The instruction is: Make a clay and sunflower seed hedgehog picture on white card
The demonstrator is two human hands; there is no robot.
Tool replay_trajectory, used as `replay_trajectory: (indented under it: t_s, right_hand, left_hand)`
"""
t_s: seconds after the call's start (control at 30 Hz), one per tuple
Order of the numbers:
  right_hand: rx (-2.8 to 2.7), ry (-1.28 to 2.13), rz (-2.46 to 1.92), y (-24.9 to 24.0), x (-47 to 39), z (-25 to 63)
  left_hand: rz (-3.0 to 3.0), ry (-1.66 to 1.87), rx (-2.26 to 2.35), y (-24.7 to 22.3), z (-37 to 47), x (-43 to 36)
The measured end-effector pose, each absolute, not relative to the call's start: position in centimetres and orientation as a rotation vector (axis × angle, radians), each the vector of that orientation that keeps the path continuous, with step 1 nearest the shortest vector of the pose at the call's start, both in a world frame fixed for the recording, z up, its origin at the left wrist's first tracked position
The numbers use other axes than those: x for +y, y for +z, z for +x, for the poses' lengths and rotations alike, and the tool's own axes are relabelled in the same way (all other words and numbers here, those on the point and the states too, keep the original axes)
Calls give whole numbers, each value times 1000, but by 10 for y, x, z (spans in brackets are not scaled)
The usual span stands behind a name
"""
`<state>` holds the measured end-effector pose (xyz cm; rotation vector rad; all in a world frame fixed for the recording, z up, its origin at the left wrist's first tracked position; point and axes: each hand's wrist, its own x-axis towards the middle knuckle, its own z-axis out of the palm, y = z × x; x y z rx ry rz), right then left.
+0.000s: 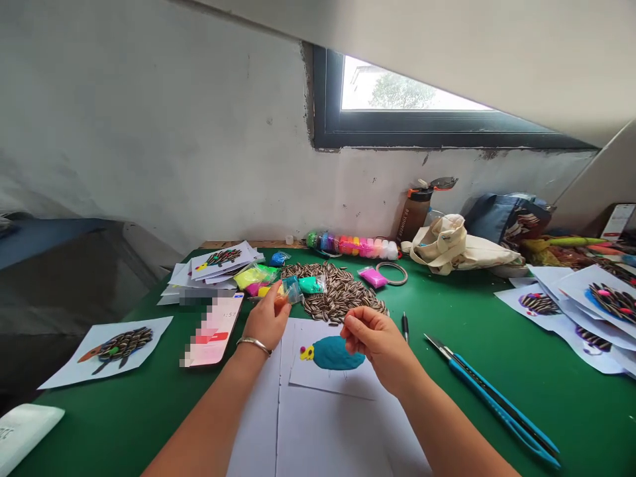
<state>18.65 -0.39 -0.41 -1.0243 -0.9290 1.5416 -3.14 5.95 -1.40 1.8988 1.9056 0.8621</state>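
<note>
My left hand (pixel 268 320), with a silver bangle at the wrist, is closed on a small clear bag of orange clay (pixel 284 289) above the clay packets. My right hand (pixel 375 341) is held over the right end of a blue clay oval (pixel 332 353), its fingers curled together; whatever they may hold is too small to name. The oval has a yellow head (pixel 307 353) with a pink dot and sits on a small white sheet (pixel 322 384), with thin drawn legs below it. Behind the sheet lies a pile of striped sunflower seeds (pixel 330 291).
A phone (pixel 216 331) and a seed picture (pixel 116 350) lie left. A blue cutter (pixel 497 397) and black pen (pixel 405 326) are right. Further back are a pink packet (pixel 372 277), tape ring (pixel 392 272), bottle (pixel 415 212), cloth bag (pixel 462 245) and stacked pictures (pixel 581 318).
</note>
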Motion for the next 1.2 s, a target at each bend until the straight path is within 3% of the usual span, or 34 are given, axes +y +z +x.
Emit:
replay_trajectory:
  t_s: [0.37,0.57,0.67,0.97,1.2]
  right_hand:
    - [-945,1507,-1076,-8,-2,183]
    - [-926,1488,-1089,-7,-3,182]
    - [-1001,1488,-1099,-7,-4,180]
    - [-1057,1414,-1040,-8,-11,163]
    - [-1033,1426,-1063,-4,-12,163]
  left_hand:
    - [2249,725,1945,-27,-42,64]
    - [2375,1161,1813,-11,-39,53]
    - [2199,1269,1626,2,-26,38]
    - [1293,885,848,3,25,-1]
    - [1267,904,887,5,25,2]
